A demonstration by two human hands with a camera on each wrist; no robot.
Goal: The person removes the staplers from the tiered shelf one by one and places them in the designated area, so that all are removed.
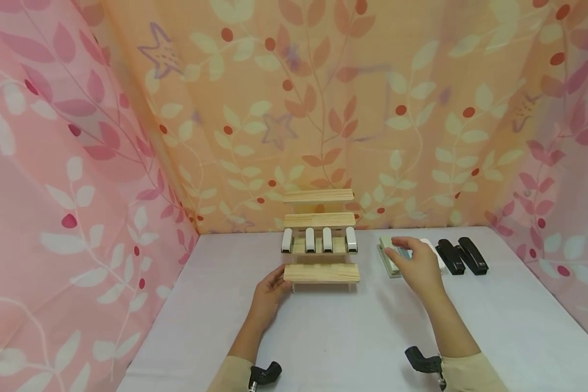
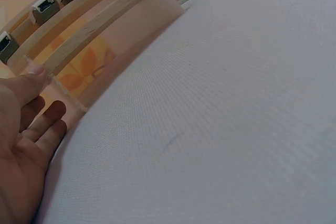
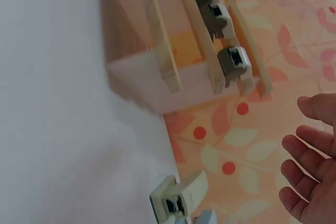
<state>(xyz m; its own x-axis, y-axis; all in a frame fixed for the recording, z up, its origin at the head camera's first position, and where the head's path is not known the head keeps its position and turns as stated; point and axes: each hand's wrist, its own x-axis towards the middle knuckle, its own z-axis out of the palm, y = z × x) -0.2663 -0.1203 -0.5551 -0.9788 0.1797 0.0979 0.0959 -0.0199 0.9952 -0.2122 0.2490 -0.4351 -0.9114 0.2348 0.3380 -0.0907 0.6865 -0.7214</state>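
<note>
A tiered wooden display shelf [image 1: 322,273] with clear side panels [image 2: 68,93] stands at the back of the table. Several white-topped staplers [image 1: 327,240] sit in a row on its second tier from the bottom. My left hand [image 1: 269,296] rests at the left end of the lowest board, thumb tip against that end and the other fingers loosely bent beside the panel. To the right, my right hand [image 1: 418,267] hovers over a pale green stapler [image 1: 388,256], its fingers spread and holding nothing. Partly hidden behind that hand is a light blue stapler [image 3: 206,217].
Beside the right hand lie a white stapler [image 1: 440,256] and two black staplers [image 1: 472,256]. A white cloth covers the table [image 1: 323,337]. Patterned fabric curtains [image 1: 255,109] hang behind and along both sides.
</note>
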